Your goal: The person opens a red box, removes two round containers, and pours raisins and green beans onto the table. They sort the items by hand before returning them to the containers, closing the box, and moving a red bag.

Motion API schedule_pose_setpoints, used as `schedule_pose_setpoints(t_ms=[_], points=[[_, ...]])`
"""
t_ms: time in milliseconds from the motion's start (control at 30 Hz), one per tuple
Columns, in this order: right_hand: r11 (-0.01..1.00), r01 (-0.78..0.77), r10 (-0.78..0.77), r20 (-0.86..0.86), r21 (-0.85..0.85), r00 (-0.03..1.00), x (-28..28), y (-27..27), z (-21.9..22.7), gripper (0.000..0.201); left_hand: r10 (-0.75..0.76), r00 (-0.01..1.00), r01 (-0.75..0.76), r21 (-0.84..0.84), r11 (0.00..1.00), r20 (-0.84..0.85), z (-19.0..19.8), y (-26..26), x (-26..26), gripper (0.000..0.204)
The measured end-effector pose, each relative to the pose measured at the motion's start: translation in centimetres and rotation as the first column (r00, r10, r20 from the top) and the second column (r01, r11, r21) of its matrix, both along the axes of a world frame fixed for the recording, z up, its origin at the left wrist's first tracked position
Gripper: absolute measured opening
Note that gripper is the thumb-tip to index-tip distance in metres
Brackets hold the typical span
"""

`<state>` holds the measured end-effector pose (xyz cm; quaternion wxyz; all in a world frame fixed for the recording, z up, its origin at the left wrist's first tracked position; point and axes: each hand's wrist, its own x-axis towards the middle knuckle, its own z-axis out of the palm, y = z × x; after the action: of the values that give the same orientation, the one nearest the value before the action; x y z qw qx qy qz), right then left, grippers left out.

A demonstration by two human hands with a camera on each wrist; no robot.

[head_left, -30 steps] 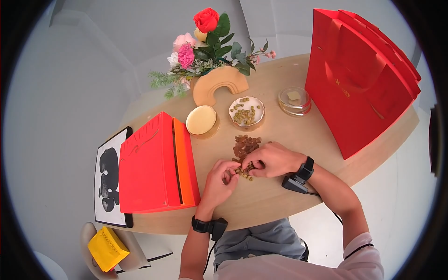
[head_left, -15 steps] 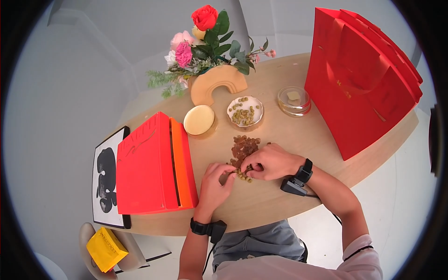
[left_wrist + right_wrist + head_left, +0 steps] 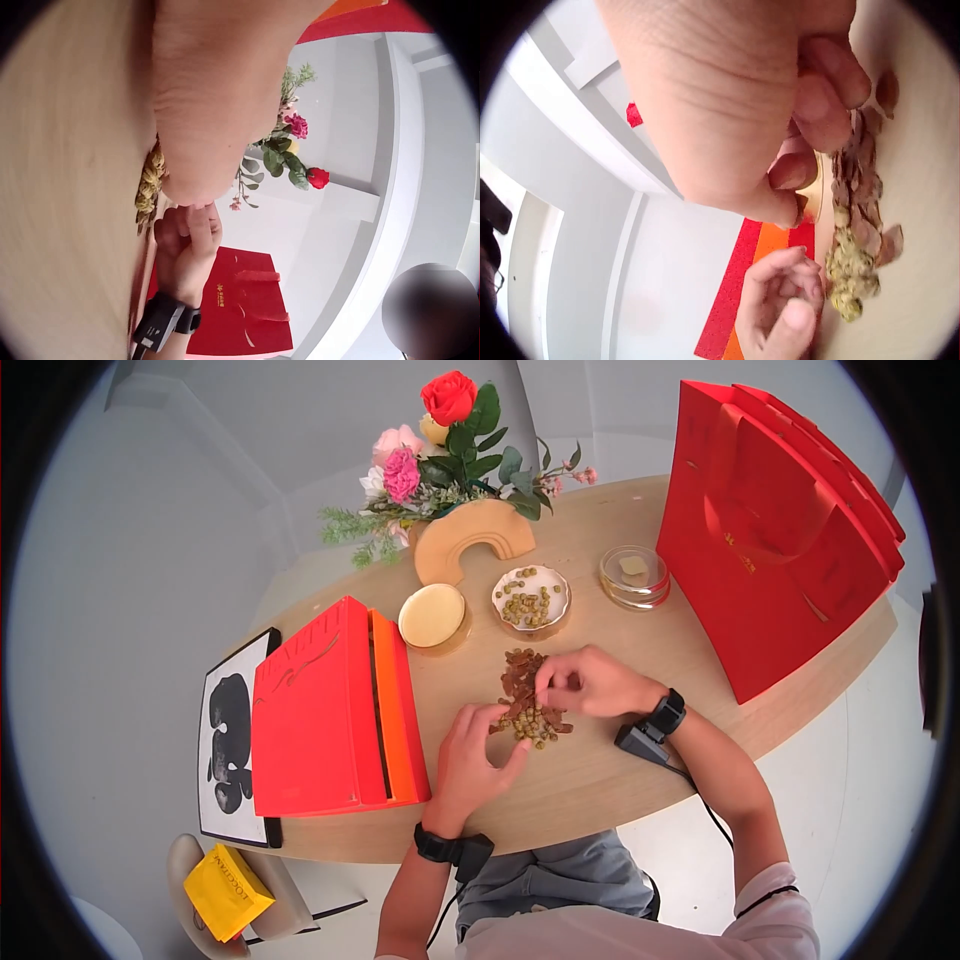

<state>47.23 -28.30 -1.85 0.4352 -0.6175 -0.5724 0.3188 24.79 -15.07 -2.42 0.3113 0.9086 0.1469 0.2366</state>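
A loose pile of brown, translucent, flake-like pieces lies on the table, with a cluster of small yellow-green dried pellets at its near end. My left hand rests beside the pellets, its thumb and forefinger spread apart with nothing pinched between them. Over the flakes' right side is my right hand. In the right wrist view, its thumb and fingertips pinch a small brown flake, largely covered by the fingers. Some brown flakes also lie around the pellets.
Beyond the piles stand a white-lined round tin holding green pellets, a gold lid and a lidded glass dish. A red-orange box is at left, a tall red bag at right, flowers behind.
My right hand has moved up and away from the left, over the flakes. The left thumb and forefinger have spread apart, and more of the pellets and nearby flakes show.
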Motion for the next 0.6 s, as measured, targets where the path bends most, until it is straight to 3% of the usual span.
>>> schedule_pose_setpoints(t_ms=[67, 100, 200, 367, 600], points=[[0.984, 0.175, -0.177, -0.097, -0.022, 0.979, 1.2, 0.0, -0.1, 0.012, -0.038, 0.998, 0.036, 0.050, 0.998, 0.040, 0.2, -0.4, 0.6, 0.047], [0.965, 0.222, -0.238, -0.107, -0.137, 0.965, 1.6, -0.1, 0.7, 0.012, -0.063, 0.998, 0.058, 0.144, 0.988, 0.031, 0.6, -0.7, 0.8, 0.049], [0.945, 0.312, -0.319, -0.066, -0.103, 0.945, 2.6, 0.3, -0.6, 0.011, -0.107, 0.994, 0.108, 0.315, 0.943, -0.019, 0.5, -0.8, 1.3, 0.051], [0.943, 0.323, -0.328, -0.059, -0.080, 0.943, 2.8, 0.2, -1.0, 0.012, -0.134, 0.985, 0.169, 0.453, 0.875, -0.109, 0.9, -1.3, 2.6, 0.052], [0.949, 0.310, -0.315, -0.105, -0.066, 0.943, 3.1, 0.3, -1.5, 0.012, -0.078, 0.980, 0.167, 0.557, 0.814, -0.181, 0.2, -1.5, 4.7, 0.033]])
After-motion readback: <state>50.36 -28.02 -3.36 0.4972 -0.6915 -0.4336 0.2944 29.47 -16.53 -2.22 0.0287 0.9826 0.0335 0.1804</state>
